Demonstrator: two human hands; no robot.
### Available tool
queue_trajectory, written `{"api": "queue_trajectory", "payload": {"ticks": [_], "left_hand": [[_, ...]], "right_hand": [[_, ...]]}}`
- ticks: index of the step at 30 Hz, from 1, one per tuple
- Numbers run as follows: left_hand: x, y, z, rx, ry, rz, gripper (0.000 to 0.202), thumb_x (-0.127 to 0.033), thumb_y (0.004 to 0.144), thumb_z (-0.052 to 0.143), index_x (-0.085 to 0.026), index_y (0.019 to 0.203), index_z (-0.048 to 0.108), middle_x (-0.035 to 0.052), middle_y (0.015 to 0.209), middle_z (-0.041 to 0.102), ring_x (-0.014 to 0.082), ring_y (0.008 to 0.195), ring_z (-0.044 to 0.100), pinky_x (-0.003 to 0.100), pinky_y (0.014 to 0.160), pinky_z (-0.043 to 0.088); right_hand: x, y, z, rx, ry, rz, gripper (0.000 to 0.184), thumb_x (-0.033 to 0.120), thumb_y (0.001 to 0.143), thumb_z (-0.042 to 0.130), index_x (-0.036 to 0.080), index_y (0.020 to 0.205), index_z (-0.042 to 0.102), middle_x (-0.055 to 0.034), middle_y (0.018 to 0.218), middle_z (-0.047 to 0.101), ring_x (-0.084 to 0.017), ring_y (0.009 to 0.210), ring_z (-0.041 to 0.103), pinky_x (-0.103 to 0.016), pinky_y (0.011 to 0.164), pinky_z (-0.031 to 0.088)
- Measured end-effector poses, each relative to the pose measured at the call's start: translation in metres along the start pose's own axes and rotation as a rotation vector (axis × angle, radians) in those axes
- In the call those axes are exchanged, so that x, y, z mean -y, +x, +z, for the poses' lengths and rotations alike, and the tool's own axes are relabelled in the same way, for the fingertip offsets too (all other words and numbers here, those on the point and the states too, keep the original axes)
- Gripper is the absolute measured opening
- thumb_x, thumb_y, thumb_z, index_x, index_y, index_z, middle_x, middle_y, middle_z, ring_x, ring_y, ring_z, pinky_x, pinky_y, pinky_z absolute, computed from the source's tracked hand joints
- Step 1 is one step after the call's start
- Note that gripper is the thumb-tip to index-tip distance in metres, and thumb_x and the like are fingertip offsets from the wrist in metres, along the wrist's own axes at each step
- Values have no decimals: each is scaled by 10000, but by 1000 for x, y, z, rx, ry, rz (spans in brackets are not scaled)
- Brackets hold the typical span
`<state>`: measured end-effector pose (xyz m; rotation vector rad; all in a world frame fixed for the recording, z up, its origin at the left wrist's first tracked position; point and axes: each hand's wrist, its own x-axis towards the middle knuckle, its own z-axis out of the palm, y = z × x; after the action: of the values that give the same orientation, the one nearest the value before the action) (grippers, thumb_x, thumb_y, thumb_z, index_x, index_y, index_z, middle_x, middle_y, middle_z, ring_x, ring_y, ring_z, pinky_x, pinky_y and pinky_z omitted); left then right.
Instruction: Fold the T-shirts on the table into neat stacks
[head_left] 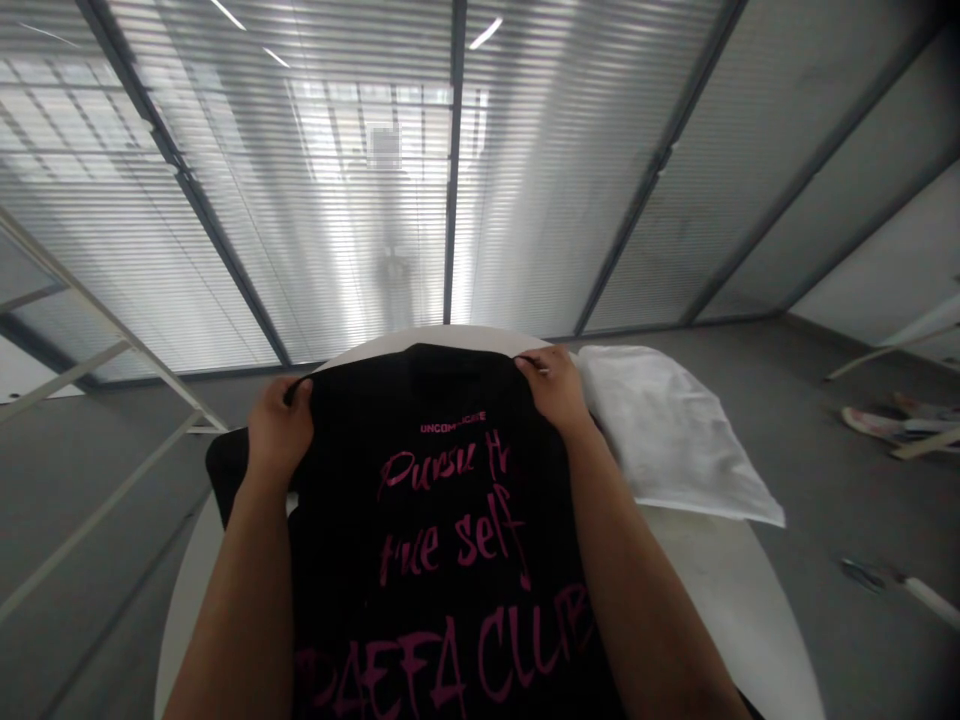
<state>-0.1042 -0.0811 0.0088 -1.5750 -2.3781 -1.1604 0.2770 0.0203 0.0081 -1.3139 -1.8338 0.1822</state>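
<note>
Lengthwise — collar far, body toward the person — a black pink-lettered T-shirt [427, 520] spans a round white tabletop [720, 570], left hand [279, 428] and right hand [553, 388] each pinching a shoulder.

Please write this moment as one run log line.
left hand: holds black T-shirt shoulder | right hand: holds other shoulder | beside: white cloth on white table

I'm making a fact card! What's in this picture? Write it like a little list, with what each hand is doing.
Left hand: pinching a black T-shirt with pink lettering near the collar
Right hand: pinching the T-shirt's other side near the collar
Under the T-shirt: round white table
Beside the T-shirt: folded white cloth, lying on the table
Behind: glass wall with white blinds
</note>
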Motion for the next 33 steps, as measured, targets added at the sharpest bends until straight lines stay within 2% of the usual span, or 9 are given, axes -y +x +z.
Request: {"api": "queue_trajectory", "payload": {"ticks": [4,7,12,16,19,23,28,30,33], "left_hand": [[3,-12,16,-196,127,-26,378,-387,922,395,-142,1132,591,148,1099,614,299,1114,528,431,991,395],[1,-22,31,-251,215,-52,365,-340,907,430,-146,1167,596,168,1161,568,333,1179,469,485,1003,373],[-10,-31,56,-2,197,163,279,-223,868,449,-197,1009,689,112,1073,603,283,1085,529,431,970,415],[-13,-45,80,282,231,251,423,-312,897,451,-226,1287,589,115,1263,573,282,1196,501,453,1041,375],[-9,-53,92,379,299,247,489,-375,927,407,-249,1389,505,112,1420,482,294,1334,397,518,1127,246],[-6,-54,94,389,321,222,502,-405,934,385,-260,1403,490,99,1453,458,281,1362,374,513,1144,218],[-10,-52,90,391,320,197,493,-414,924,396,-279,1384,513,84,1445,469,274,1351,388,505,1143,224],[-11,-52,90,389,319,193,495,-416,920,400,-277,1380,517,83,1443,472,276,1346,392,502,1142,229],[-11,-52,89,383,316,193,494,-413,918,401,-273,1377,521,85,1436,478,279,1338,401,501,1139,235]], "right_hand": [[-4,-2,10,-133,12,48,347,372,945,421,150,1101,637,-150,1160,578,-226,1076,550,-364,953,450],[-9,-5,23,29,-63,114,371,333,950,388,154,1200,596,-144,1203,602,-235,1155,531,-381,1011,414],[-21,-11,30,509,-312,294,454,329,950,360,210,1359,518,-117,1338,574,-269,1249,500,-439,1052,364],[-30,-11,20,681,-427,355,575,323,845,505,269,1418,477,-105,1460,466,-371,1343,390,-567,1059,308],[-30,-9,9,768,-502,395,694,319,770,577,313,1448,434,-101,1496,419,-430,1340,373,-630,1020,313],[-25,-6,-1,872,-522,340,653,282,731,602,211,1377,541,-135,1417,512,-349,1261,496,-461,992,411],[-14,-7,-5,989,-424,277,324,205,679,604,182,962,759,-92,980,734,-238,926,667,-285,763,476],[-9,-7,-5,947,-384,226,261,164,670,582,196,862,756,-67,878,734,-214,836,664,-275,715,458],[0,-4,-5,571,-370,127,223,160,717,544,210,833,728,-53,872,716,-205,828,637,-298,754,439]]}}
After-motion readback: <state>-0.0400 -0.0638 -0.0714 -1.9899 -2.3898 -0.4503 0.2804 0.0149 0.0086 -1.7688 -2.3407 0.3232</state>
